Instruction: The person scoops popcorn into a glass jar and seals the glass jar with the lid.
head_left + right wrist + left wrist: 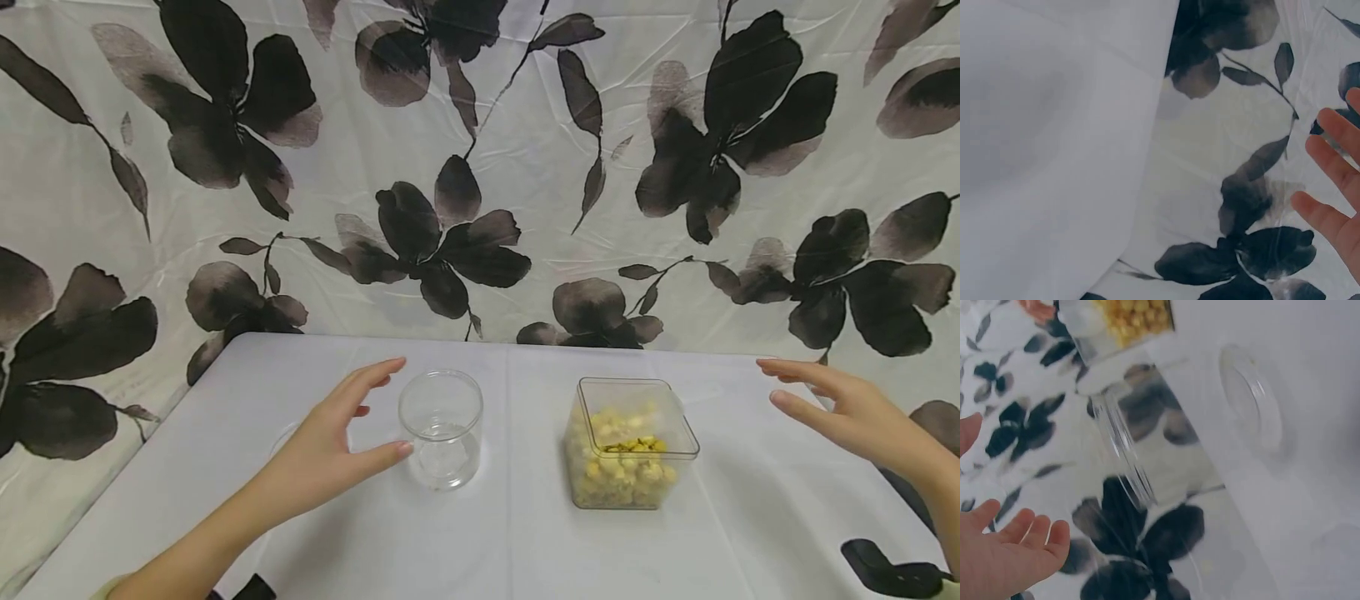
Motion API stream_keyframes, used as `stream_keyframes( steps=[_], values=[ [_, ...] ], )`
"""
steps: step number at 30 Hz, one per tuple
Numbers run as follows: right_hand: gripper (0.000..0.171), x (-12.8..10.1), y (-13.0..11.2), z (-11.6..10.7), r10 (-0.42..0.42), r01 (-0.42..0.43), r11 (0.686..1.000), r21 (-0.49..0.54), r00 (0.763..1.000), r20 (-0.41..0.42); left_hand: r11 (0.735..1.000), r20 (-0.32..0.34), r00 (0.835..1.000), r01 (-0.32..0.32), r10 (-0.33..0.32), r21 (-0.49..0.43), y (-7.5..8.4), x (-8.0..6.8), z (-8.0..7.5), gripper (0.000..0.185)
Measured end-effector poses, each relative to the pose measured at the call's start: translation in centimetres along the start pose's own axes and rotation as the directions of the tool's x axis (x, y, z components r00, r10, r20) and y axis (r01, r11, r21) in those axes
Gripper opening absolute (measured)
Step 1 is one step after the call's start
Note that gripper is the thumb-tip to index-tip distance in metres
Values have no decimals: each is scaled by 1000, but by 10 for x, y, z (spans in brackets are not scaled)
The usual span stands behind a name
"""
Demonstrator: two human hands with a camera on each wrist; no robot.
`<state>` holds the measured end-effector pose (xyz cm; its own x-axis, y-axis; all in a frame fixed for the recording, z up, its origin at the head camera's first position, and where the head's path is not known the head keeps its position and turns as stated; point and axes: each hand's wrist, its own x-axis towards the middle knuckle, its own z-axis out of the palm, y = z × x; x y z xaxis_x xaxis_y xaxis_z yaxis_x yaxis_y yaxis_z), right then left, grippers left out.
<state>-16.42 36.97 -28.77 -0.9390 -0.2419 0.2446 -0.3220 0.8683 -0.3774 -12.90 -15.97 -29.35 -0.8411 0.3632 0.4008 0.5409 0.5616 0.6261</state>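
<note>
A clear round jar [442,454] stands upright on the white table. My left hand [337,442] is just left of it, thumb and fingers spread toward its side, with nothing held. In the left wrist view the jar [1124,450] shows its ridged rim, and the left hand [1013,550] has its fingers apart from it. A clear square container [626,492] with yellow popcorn-like pieces [633,471] stands right of the jar. Farther right, my right hand [847,412] hovers with fingers extended, apart from the container. The right wrist view shows the right hand [1335,181] empty.
Partly hidden behind the left forearm, a faint clear round outline [281,438] lies on the white tabletop [517,542]. A black strap-like object [888,571] is at the lower right. Floral cloth [480,125] hangs behind the table's back edge.
</note>
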Motion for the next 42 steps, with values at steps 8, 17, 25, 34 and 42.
stream_keyframes(
  steps=[8,17,25,34,42],
  values=[
    [40,7,-7,7,-43,43,999,21,999,4,991,27,998,-45,49,-127,14,15,31,77],
    [36,20,-16,15,-83,71,992,108,990,111,941,60,998,-3,25,-340,26,25,76,85],
    [33,30,-27,25,-90,66,988,138,981,174,898,159,987,61,10,-437,34,39,124,86],
    [32,36,-32,31,-75,37,984,173,974,216,873,175,983,129,-51,-470,27,55,171,92],
    [27,42,-36,35,-101,63,983,174,971,218,868,174,981,156,-82,-471,28,69,187,99]
  ],
)
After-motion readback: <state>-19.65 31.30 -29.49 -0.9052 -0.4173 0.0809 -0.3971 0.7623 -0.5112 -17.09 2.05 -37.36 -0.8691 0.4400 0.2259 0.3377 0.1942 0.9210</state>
